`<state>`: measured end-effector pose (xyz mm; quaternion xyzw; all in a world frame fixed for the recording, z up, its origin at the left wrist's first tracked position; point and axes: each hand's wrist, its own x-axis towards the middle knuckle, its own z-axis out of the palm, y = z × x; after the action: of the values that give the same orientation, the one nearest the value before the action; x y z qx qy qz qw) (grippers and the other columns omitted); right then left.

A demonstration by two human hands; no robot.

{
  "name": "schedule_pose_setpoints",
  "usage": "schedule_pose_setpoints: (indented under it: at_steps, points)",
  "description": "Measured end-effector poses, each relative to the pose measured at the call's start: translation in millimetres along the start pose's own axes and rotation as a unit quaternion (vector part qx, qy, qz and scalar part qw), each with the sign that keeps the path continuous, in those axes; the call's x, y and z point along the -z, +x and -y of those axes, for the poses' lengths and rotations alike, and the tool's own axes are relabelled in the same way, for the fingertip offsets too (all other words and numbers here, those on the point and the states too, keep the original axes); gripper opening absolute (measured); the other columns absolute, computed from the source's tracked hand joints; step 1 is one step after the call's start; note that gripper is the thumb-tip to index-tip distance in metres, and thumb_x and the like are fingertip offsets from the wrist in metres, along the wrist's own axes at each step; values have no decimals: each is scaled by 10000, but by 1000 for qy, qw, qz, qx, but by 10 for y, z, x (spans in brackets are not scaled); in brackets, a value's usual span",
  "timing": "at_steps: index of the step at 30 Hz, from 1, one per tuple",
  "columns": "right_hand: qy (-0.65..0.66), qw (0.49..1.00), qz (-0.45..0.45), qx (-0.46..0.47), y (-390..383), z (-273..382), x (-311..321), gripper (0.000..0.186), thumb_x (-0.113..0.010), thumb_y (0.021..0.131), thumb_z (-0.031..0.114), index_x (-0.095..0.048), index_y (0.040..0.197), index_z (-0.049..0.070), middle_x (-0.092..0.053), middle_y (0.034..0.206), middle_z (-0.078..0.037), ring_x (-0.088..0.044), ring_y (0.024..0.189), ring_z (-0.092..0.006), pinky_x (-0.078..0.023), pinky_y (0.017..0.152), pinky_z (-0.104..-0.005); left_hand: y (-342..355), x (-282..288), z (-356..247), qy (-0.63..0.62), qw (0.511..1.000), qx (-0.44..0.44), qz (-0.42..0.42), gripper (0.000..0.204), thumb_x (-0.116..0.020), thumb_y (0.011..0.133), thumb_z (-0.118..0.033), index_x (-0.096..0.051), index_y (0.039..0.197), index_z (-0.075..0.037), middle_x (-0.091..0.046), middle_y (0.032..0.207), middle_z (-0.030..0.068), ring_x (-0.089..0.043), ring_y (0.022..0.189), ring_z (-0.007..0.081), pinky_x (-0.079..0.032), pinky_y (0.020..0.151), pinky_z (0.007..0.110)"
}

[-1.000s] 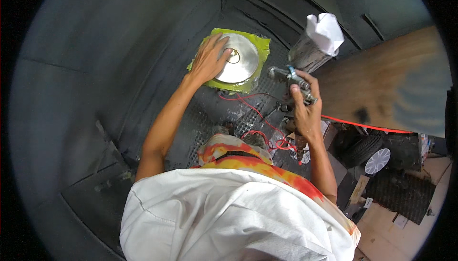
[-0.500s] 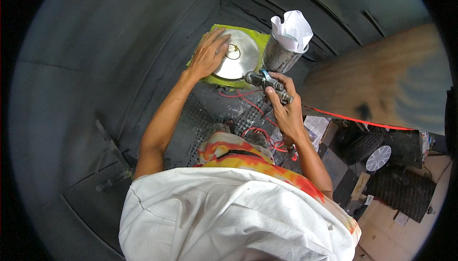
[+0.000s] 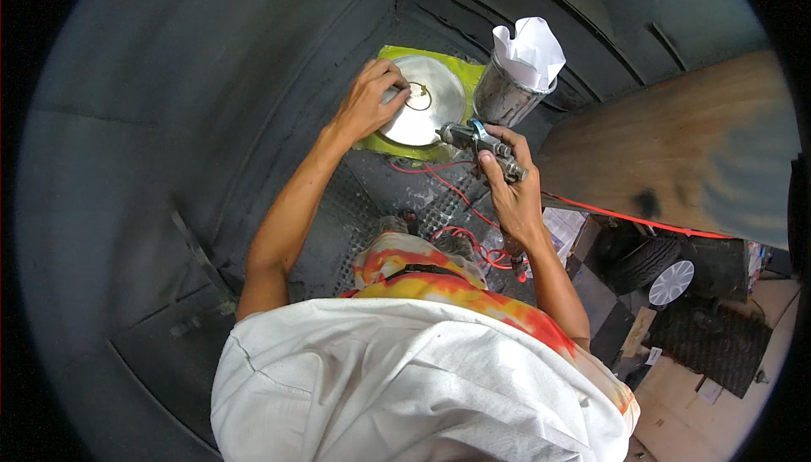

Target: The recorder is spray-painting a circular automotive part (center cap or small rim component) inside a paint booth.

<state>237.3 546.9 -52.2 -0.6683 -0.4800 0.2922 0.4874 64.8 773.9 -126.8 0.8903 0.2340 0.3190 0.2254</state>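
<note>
My left hand (image 3: 376,99) has its fingers curled over the left part of a round silver metal disc (image 3: 431,124), near a thin ring (image 3: 429,103) at its centre. What the fingertips hold, if anything, is too small to make out. The disc lies on a yellow-green square sheet (image 3: 393,152). My right hand (image 3: 511,179) grips a metal spray gun (image 3: 480,141) beside the disc's lower right. The gun carries a paint-stained cup (image 3: 507,95), with crumpled white paper (image 3: 528,52) standing in its top.
Dark, dusty walls (image 3: 152,107) surround me. A red hose (image 3: 460,196) lies coiled on the perforated floor (image 3: 346,209). A wooden panel (image 3: 642,149) stands at right, with a tyre (image 3: 638,263), a wheel cover (image 3: 672,285) and a dark mat (image 3: 693,339) below it.
My right hand has moved left with the gun and cup toward the disc, then slightly back. My left hand's fingers, earlier spread over the disc, are now more curled.
</note>
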Motion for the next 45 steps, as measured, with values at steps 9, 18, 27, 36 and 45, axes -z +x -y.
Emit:
schedule_pose_setpoints:
  at_steps: [9,18,27,36,45]
  points:
    - [22,999,-4,26,43,-101,-4,350,-627,965,181,-564,1282,47,-680,971,-103,-604,841,-118,-494,764,-282,7,15,0,8,1000,-14,-3,149,-711,820,-94,-674,920,11,-608,981,123,-583,963,292,-460,868,399]
    - [82,997,9,-15,30,-151,42,354,-627,968,197,-579,1284,45,-681,1003,-88,-601,843,-112,-519,740,-288,91,1,-59,29,999,-23,34,128,-709,803,-76,-683,887,18,-599,962,125,-573,928,298,-467,843,397]
    - [95,995,24,-24,50,-100,92,348,-621,969,175,-577,1288,43,-668,994,-93,-607,814,-105,-543,657,-278,173,53,-110,44,996,14,75,186,-710,796,-90,-700,949,15,-621,983,136,-586,965,305,-476,875,394]
    - [56,998,21,-20,83,-13,99,354,-619,969,182,-573,1296,57,-675,945,-86,-625,793,-113,-557,656,-289,405,-11,-126,61,990,-7,129,205,-687,814,-126,-699,964,12,-666,971,135,-587,979,308,-476,895,407]
    - [27,999,30,-9,56,-22,133,358,-620,969,190,-574,1302,69,-678,947,-86,-626,794,-113,-557,659,-288,446,-30,-185,88,988,-24,127,137,-682,799,-100,-720,878,6,-662,934,121,-584,964,296,-484,874,401]
